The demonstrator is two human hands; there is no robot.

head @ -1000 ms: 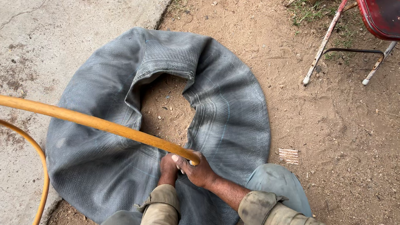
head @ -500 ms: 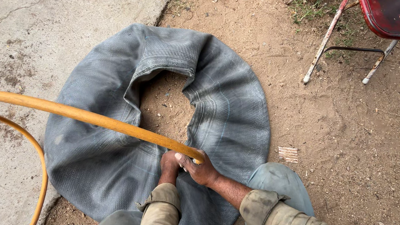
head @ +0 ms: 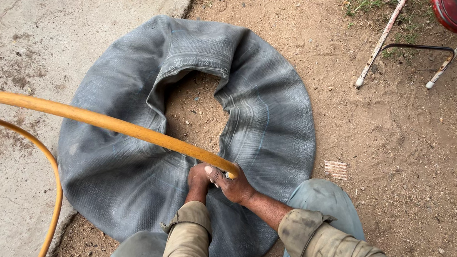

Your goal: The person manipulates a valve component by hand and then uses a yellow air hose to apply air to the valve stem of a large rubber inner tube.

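While the right hand [head: 233, 185] grips the orange hose [head: 99, 119], the left hand [head: 196, 179] presses the grey inner tube [head: 273, 124].

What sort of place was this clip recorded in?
Likely an outdoor yard used for tyre repair: bare dirt ground beside a concrete slab, a large grey inner tube and an orange hose.

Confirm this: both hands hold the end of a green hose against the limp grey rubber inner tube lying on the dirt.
Not quite: the head view shows the hose is orange-yellow, not green. The left hand and right hand do hold its end against the limp grey rubber inner tube on the dirt.
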